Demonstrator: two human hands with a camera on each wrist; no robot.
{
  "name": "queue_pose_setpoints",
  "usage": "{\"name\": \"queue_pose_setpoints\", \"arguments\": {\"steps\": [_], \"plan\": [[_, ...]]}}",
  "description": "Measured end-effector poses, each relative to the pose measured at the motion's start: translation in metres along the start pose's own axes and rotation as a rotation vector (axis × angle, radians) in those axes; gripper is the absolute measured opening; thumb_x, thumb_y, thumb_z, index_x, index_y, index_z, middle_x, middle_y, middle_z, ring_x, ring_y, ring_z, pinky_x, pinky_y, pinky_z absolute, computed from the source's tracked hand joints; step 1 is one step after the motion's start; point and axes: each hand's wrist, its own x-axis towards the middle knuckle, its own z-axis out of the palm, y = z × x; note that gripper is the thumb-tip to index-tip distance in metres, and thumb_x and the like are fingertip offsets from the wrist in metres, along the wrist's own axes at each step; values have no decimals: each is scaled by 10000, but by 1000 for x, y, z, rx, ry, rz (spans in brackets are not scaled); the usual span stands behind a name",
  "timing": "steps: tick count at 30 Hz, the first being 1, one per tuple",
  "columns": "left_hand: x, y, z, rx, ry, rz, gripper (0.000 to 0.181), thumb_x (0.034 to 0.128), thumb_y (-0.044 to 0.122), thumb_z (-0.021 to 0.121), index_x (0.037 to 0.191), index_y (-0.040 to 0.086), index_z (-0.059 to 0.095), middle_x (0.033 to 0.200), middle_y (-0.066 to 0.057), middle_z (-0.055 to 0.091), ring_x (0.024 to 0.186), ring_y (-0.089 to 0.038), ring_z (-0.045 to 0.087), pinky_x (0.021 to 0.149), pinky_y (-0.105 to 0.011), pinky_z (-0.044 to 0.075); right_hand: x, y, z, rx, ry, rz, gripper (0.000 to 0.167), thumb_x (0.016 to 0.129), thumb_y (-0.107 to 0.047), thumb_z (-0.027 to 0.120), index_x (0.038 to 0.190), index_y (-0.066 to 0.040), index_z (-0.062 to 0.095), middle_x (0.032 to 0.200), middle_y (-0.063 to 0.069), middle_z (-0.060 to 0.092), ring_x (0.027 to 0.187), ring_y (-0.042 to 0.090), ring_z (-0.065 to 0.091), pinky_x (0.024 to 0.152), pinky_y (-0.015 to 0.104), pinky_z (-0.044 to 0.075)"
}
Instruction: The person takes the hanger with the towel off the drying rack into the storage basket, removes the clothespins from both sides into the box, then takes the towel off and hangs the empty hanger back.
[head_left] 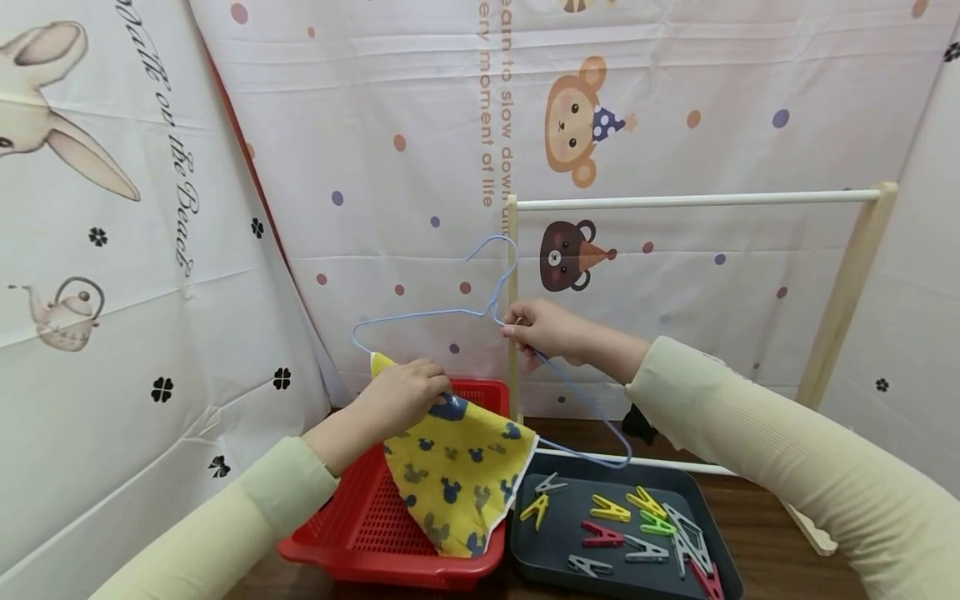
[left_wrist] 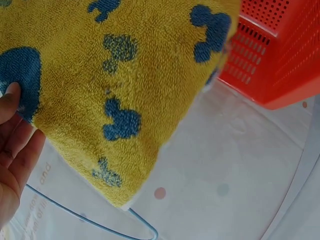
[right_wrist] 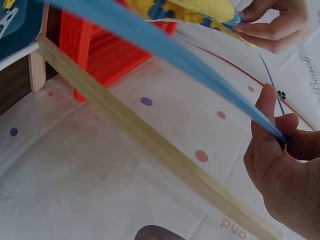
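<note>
A blue wire hanger point(head_left: 420, 316) is held up tilted, its hook at the top. My right hand point(head_left: 551, 329) pinches its sloping arm just below the neck; in the right wrist view the right hand point(right_wrist: 285, 155) has thumb and fingers around the blue wire. A yellow towel point(head_left: 465, 467) with blue mouse-head prints hangs at the hanger's lower bar, which it mostly hides. My left hand point(head_left: 408, 396) grips the towel's top edge; the left wrist view shows the thumb of the left hand point(left_wrist: 15, 155) pressed on a blue patch. Whether those fingers also hold the wire is hidden.
Below the towel stands a red basket point(head_left: 337, 533). To its right, a dark tray point(head_left: 555, 550) holds several yellow, red, green and grey clothespins point(head_left: 611, 508). Behind rises a wooden rack with a white top rail point(head_left: 697, 201). Printed cloth point(head_left: 375, 100) surrounds the table.
</note>
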Motion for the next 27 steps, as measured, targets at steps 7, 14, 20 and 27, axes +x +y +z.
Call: {"name": "queue_pose_setpoints", "arguments": {"steps": [7,14,20,27], "plan": [[1,-5,-2,-73,14,-23,67,862,64,799,892,90,744,864,-10,694,815,-142,663,752,-252,594,-3,-2,0,23,17,4,131,1086,-109,480,1077,13,523,719,6,479,638,108,471,661,267,624],[0,-9,-3,-209,45,-76,110,901,-6,732,984,49,778,924,-54,723,862,-188,709,774,-292,607,-3,2,7,87,37,25,116,1080,-91,487,1059,19,519,705,2,511,617,96,510,612,213,569],[1,-11,-6,-296,79,-114,162,891,-51,722,998,35,809,893,-65,719,820,-183,686,721,-256,594,-2,4,13,124,45,50,115,1079,-91,489,1084,19,520,680,-1,554,585,87,564,620,223,579],[5,-14,-11,-310,86,-91,141,846,-74,759,915,31,822,866,-68,697,825,-191,704,715,-236,603,-4,4,15,123,45,90,117,1076,-115,511,1121,-14,551,721,10,634,589,101,637,695,317,636]]}}
